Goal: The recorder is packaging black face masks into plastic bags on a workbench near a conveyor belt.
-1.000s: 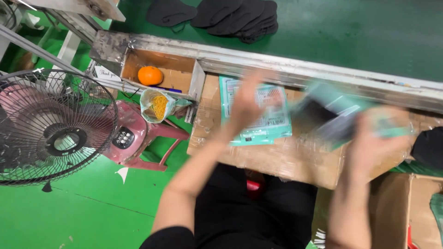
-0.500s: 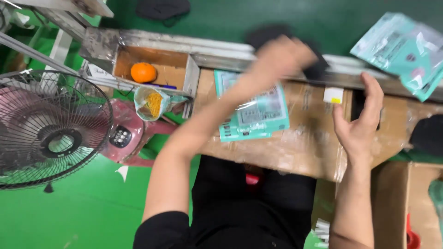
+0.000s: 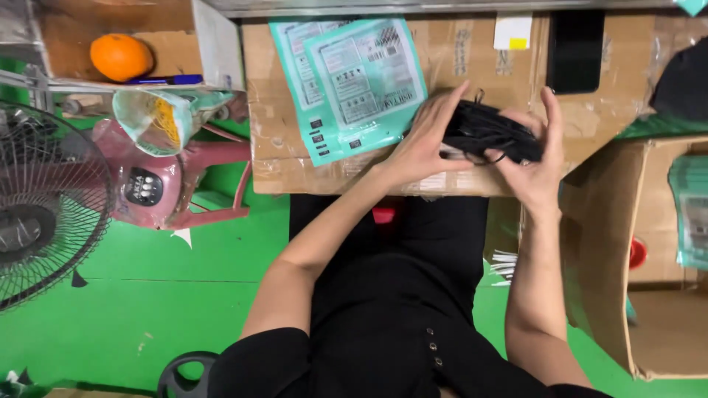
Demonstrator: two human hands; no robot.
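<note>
Nearest in the view is the person's black clothing, and both bare forearms reach away from it to the cardboard worktop (image 3: 590, 118). The left hand (image 3: 428, 144) and the right hand (image 3: 537, 158) are now together over the near edge of this worktop, and between them they hold a stack of black masks (image 3: 487, 133). The fingers of both hands are closed around the stack, one hand at each end. Half a second ago the left hand was stretched far out toward the belt and the right hand was open and empty above the worktop; now both have come back with the masks.

Just left of the hands lie the teal packets (image 3: 346, 81), flat on the worktop, in the same place as before. Further left stand a pink stool (image 3: 177, 188) and a fan (image 3: 44, 206). At the far left an orange (image 3: 120, 57) lies in a cardboard box (image 3: 166, 40).
</note>
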